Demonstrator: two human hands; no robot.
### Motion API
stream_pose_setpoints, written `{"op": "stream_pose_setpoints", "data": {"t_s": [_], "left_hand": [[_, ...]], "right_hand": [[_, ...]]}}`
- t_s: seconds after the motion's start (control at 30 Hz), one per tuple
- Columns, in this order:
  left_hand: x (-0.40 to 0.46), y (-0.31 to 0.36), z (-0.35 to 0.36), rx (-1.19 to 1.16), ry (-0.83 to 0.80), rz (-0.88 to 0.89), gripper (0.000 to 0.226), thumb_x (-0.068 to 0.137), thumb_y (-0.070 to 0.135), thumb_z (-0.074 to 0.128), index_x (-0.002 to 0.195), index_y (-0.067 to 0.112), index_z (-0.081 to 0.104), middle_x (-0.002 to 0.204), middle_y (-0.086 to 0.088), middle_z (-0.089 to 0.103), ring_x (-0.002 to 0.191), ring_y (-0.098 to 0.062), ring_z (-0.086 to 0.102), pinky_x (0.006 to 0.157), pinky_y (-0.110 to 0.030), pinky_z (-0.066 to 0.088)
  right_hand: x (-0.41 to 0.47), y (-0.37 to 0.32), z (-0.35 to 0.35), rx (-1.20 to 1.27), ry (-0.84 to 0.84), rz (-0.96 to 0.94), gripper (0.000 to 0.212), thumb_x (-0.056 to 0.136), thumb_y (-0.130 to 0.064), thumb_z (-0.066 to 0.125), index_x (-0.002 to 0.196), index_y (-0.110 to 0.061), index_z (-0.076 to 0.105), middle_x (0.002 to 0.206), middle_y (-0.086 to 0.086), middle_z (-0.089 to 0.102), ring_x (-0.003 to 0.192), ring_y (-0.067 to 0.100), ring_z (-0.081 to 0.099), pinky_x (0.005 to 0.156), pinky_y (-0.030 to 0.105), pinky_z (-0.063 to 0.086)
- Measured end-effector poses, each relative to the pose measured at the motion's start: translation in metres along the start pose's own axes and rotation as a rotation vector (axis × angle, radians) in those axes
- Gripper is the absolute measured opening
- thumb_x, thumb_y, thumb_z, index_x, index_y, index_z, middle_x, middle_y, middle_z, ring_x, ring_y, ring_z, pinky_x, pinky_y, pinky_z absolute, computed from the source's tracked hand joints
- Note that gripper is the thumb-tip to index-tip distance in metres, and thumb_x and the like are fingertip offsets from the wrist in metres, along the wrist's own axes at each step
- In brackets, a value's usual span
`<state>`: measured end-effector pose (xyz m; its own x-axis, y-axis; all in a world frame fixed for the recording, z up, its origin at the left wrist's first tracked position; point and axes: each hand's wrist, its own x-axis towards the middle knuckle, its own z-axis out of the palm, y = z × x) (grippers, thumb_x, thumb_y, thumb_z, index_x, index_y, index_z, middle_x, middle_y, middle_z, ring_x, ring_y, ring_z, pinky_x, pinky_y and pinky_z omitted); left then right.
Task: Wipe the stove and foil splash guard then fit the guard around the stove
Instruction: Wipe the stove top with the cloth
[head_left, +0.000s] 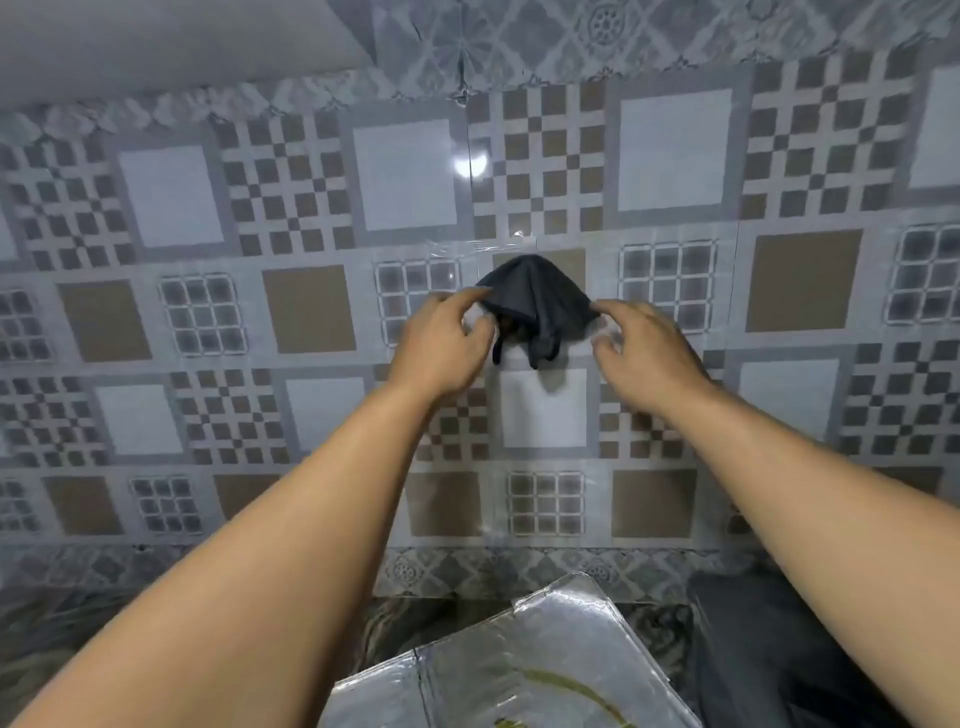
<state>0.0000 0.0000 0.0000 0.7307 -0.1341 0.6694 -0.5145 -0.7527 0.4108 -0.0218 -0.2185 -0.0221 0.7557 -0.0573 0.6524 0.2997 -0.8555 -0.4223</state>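
Dark cloth (535, 306) hung high on the tiled wall (291, 312) at 12 o'clock, seemingly from a taped hook, handy for wiping; 2 hands met it; left hand (441, 343) pinched its left edge, right hand (644, 348) touched its right edge, fingers loosely curled; foil guard (524, 670) lay at 6 o'clock, streaked, unwiped.

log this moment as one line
hands: left hand and right hand pinch dark cloth at tiled wall | foil guard: below, streaked
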Motion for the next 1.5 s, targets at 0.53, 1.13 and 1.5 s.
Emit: {"op": "stream_pose_setpoints", "data": {"t_s": [0.53,1.13,1.5], "left_hand": [[0.059,0.004,0.040,-0.388,0.014,-0.131,0.034,0.095,0.011,0.062,0.129,0.011,0.064,0.128,-0.004,0.066,0.114,-0.018,0.062,0.095,-0.027,0.051],[0.016,0.015,-0.017,-0.585,0.020,-0.199,0.028,0.097,0.005,0.056,0.121,0.014,0.069,0.120,0.000,0.067,0.107,-0.016,0.065,0.094,-0.036,0.057],[-0.121,0.001,-0.013,-0.745,-0.126,-0.399,0.024,0.095,0.001,0.059,0.108,0.018,0.070,0.110,-0.003,0.069,0.094,-0.019,0.070,0.074,-0.029,0.061]], "right_hand": [[0.062,0.009,0.043,0.263,0.117,0.044,0.036,0.091,-0.011,0.063,0.126,-0.024,0.059,0.106,-0.002,0.063,0.096,0.016,0.060,0.083,0.030,0.051],[0.019,-0.012,-0.015,0.485,0.222,0.075,0.023,0.095,-0.012,0.058,0.106,-0.025,0.073,0.103,-0.010,0.068,0.100,0.011,0.063,0.091,0.025,0.050],[-0.117,-0.026,0.003,0.538,0.021,0.241,0.022,0.094,-0.014,0.062,0.111,-0.023,0.072,0.103,-0.007,0.069,0.095,0.009,0.064,0.089,0.033,0.056]]}}
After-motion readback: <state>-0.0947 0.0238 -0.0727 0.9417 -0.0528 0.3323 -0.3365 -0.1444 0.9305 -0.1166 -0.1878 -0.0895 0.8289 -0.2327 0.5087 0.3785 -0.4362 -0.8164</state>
